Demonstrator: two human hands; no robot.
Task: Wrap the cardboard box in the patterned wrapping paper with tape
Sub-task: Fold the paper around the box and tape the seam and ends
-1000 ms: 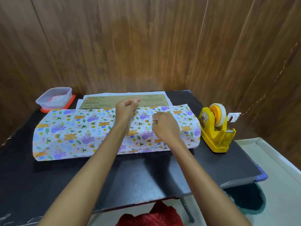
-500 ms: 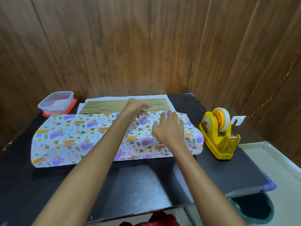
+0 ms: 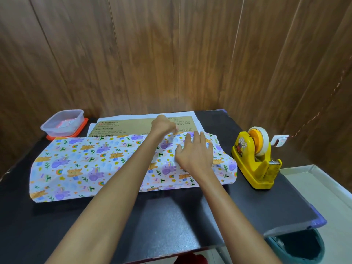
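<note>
Cardboard box (image 3: 133, 126) lies flat on a black table (image 3: 171, 216), its near part covered by wrapping paper (image 3: 85, 164) printed with bears, elephants and rainbows. The box's brown printed top shows just beyond the grip and runs off to its left.

The left hand (image 3: 163, 125) is clenched on the paper's far edge where it laps over the box, fingers curled downward; whether they pinch anything else is hidden. Just right of that grip and a little nearer the person, the right hand (image 3: 196, 153) lies released, fingers straight and spread, pressing the paper flat.

The sheet stretches well to the left of both hands and ends a little right of the right hand, where it bulges up. Further right of the grip, apart from the paper, stands a yellow tape dispenser (image 3: 255, 161) with its roll upright. Far left of the grip, at the table's back corner, a clear plastic tub (image 3: 62, 121) sits on an orange lid (image 3: 84, 122). Wood panelling (image 3: 171, 54) rises behind. A dark bin (image 3: 301, 246) sits on the floor below the table's near right corner.
</note>
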